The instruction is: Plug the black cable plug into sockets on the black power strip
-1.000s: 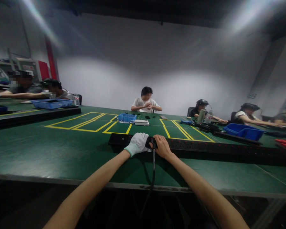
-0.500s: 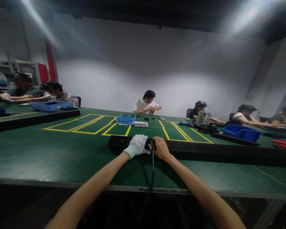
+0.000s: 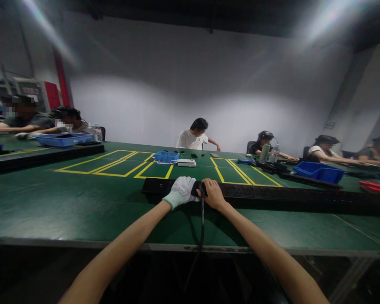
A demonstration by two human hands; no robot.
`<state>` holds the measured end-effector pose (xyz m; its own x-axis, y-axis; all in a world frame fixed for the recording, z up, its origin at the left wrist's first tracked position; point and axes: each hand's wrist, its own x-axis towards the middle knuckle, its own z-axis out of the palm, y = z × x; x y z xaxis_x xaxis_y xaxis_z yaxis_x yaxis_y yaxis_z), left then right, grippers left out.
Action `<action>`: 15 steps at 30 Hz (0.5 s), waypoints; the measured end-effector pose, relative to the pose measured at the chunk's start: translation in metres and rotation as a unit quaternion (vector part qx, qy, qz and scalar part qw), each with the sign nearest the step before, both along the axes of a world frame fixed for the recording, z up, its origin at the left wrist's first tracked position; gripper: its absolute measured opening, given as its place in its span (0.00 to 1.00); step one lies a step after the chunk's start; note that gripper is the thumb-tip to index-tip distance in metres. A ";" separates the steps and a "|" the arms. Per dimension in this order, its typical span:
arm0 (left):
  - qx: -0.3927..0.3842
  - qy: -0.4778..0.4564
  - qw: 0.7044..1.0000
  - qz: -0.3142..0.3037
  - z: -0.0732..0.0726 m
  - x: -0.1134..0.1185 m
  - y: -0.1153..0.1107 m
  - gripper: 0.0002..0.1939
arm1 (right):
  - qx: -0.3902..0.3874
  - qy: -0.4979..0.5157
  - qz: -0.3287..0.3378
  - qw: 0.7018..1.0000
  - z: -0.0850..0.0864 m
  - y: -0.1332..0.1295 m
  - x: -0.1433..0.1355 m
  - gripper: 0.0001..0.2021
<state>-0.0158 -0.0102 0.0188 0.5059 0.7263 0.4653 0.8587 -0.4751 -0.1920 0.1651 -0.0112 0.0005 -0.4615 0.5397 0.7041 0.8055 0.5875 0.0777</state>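
While my gloved left hand (image 3: 182,191) clasps the long black bar (image 3: 272,196) spanning mid-frame to right edge, my bare right hand (image 3: 213,194) grips the black plug (image 3: 203,190) at centre, cable (image 3: 202,221) hanging toward bottom

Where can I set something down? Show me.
Bare tabletop left of the left hand, nearer than the yellow outlines; also right of the right forearm, nearer than the long black strip. Crowded: beside the bottles at right.

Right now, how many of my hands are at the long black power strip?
2: your white-gloved left hand, toward the left end of the strip, and bare right hand beside it, at the black cable. Both show clearly.
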 end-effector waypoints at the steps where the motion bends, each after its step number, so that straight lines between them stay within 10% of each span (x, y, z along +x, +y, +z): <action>1: 0.000 -0.001 1.000 -0.001 0.000 0.000 -0.001 0.36 | -0.001 0.000 0.001 1.000 0.000 0.000 0.000 0.13; 15: 0.008 -0.004 1.000 -0.014 -0.002 -0.004 -0.001 0.39 | -0.008 0.004 0.011 1.000 0.002 -0.001 0.001 0.13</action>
